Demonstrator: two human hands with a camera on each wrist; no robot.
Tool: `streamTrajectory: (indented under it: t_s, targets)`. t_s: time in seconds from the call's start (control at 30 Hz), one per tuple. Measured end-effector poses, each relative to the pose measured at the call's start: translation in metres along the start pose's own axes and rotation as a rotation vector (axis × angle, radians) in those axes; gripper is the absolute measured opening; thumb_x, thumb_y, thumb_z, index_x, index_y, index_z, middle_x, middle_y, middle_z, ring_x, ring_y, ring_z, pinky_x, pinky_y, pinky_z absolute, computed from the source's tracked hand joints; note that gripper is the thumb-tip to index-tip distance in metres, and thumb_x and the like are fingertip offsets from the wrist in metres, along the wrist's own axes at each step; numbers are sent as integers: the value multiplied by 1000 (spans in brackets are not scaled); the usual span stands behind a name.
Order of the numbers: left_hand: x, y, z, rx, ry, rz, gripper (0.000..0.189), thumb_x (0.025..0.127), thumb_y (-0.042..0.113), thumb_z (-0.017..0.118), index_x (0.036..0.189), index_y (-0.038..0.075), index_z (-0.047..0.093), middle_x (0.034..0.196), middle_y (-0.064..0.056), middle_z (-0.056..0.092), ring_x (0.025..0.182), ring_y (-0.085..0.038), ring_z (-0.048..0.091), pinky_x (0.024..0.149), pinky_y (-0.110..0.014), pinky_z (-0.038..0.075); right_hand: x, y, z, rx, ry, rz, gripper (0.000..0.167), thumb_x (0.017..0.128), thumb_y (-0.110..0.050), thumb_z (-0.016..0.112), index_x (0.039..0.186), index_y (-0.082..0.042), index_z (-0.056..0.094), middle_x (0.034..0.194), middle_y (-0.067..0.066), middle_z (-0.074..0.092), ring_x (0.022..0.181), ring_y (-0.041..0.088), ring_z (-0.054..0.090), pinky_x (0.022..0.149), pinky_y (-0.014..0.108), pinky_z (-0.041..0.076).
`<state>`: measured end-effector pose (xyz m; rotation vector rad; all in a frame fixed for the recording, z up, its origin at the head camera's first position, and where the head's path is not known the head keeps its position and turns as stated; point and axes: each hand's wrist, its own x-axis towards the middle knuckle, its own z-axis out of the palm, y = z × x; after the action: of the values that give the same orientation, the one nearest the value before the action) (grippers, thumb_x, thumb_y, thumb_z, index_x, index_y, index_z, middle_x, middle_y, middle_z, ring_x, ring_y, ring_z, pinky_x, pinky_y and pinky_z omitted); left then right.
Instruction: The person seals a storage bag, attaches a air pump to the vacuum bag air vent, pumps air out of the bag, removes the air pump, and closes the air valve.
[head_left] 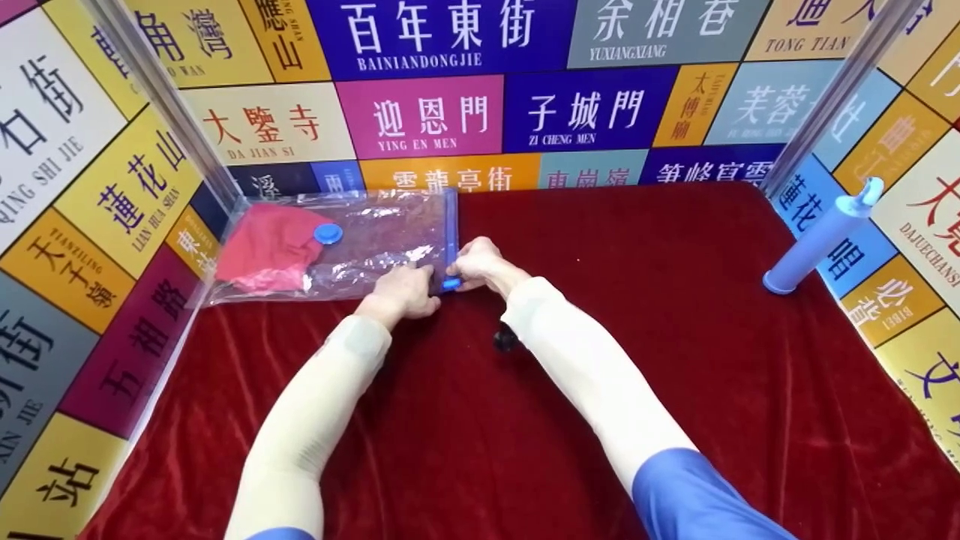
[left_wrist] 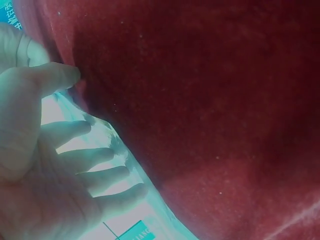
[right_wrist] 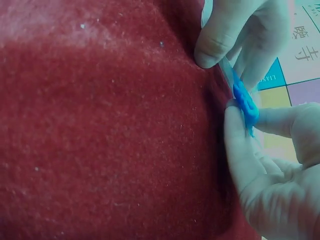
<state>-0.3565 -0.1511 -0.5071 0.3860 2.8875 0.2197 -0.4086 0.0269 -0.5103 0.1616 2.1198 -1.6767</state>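
Note:
A clear vacuum storage bag [head_left: 382,225] lies at the back left, with red cloth [head_left: 266,244] inside it and a round blue valve [head_left: 328,233] on top. Along its right edge runs a blue zip strip [head_left: 451,217]. My right hand [head_left: 486,264] pinches the blue zip slider [right_wrist: 246,105] between thumb and forefinger at the strip's near end. Just left of it, my left hand [head_left: 405,291] holds the bag's near edge, thumb on one side and fingers on the other. The left wrist view shows those fingers [left_wrist: 95,160] spread against the film.
A blue hand pump [head_left: 814,240] stands upright and slightly tilted at the right. Dark red velvet [head_left: 637,300] covers the table. A small black object [head_left: 505,339] sits by the right wrist. Printed panels [head_left: 420,112] and metal posts [head_left: 840,90] border the table.

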Motion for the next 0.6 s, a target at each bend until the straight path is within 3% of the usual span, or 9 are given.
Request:
streamTrajectory:
  t_s: [0.03,0.13,0.2,0.27,0.37,0.53,0.6]
  targets:
    - [7,-6,8,8,15,13,62,99,39,72,149,4,60,154,-31,61,140,-53,65,115,-65,58,0,0,0,10,-1,-1,37,93,11,78,126,6,60,90,5,65,73,14,72,69,29,71]
    - [7,-5,9,15,30,16,63,99,39,72,149,4,60,156,-32,60,141,-54,64,114,-66,58,1,0,-2,29,-11,2,45,94,12,78,135,10,59,90,6,67,74,15,73,67,28,70]
    - [7,-5,9,22,41,20,62,99,39,71,149,4,60,155,-31,62,140,-53,65,113,-67,59,1,0,-3,39,-17,6,43,94,11,78,133,9,60,90,6,69,74,15,74,66,27,70]
    - [-2,2,2,33,48,18,59,99,33,70,147,2,61,151,-31,64,139,-53,66,113,-67,59,2,0,-3,49,-22,9,36,94,11,78,126,7,62,89,6,71,76,16,75,67,28,70]
    - [-1,2,3,54,65,28,54,98,29,71,144,2,63,144,-30,69,134,-52,70,109,-67,61,1,0,-4,57,-26,12,24,93,11,78,111,2,64,88,5,71,76,16,75,68,28,70]
    - [13,-8,18,122,128,51,52,93,23,72,140,2,64,130,-26,74,122,-52,74,97,-66,65,-2,-2,-4,58,-40,8,20,94,9,78,95,-5,64,87,4,69,76,15,74,68,28,70]
    - [26,-18,32,149,179,61,55,90,23,73,140,2,64,126,-24,74,117,-50,75,92,-65,66,-3,-3,-4,58,-46,1,21,93,9,78,94,-6,64,87,3,69,76,14,74,68,27,70]
